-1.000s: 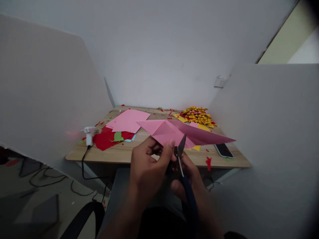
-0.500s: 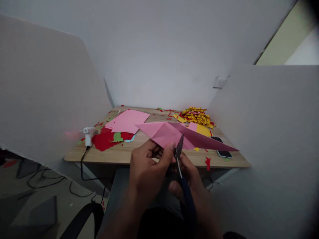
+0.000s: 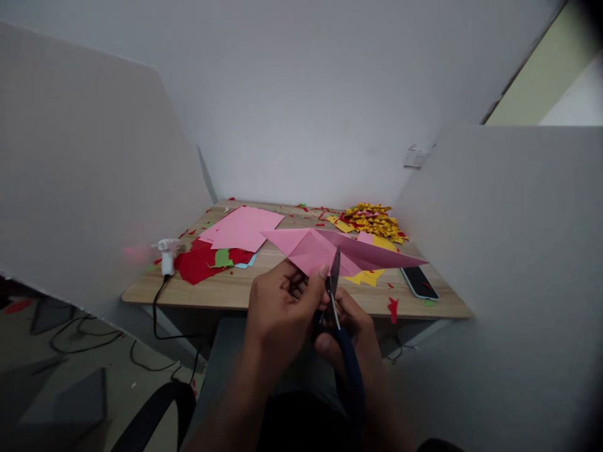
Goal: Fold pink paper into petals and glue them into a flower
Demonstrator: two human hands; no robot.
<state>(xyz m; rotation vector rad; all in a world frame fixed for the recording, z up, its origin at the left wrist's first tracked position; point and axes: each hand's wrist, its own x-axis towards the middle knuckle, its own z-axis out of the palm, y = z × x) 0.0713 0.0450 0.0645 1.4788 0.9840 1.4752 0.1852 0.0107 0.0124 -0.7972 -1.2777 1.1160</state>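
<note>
A folded sheet of pink paper [image 3: 315,248] is held up in front of the table's near edge, its long point reaching to the right. My left hand [image 3: 282,307] is closed on the paper's lower edge, thumb on top. In my right hand [image 3: 355,333] is a pair of scissors [image 3: 346,351] with dark blue handles. The blades point up and away from me, one lying over the pink paper just right of my left thumb. My right fingers are partly hidden behind the handles and the left hand.
On the wooden table [image 3: 282,295] lie pink sheets [image 3: 249,227], red paper [image 3: 198,267] with a green scrap, and yellow paper [image 3: 370,276]. A pile of folded yellow pieces [image 3: 377,223] stands back right. A phone [image 3: 419,282] and a white plugged-in device [image 3: 167,257] flank the work. Partitions rise on both sides.
The right tip of the pink paper has lifted and swung in to the left, uncovering more of the phone and yellow paper. The scissors have shifted slightly left and stand more upright.
</note>
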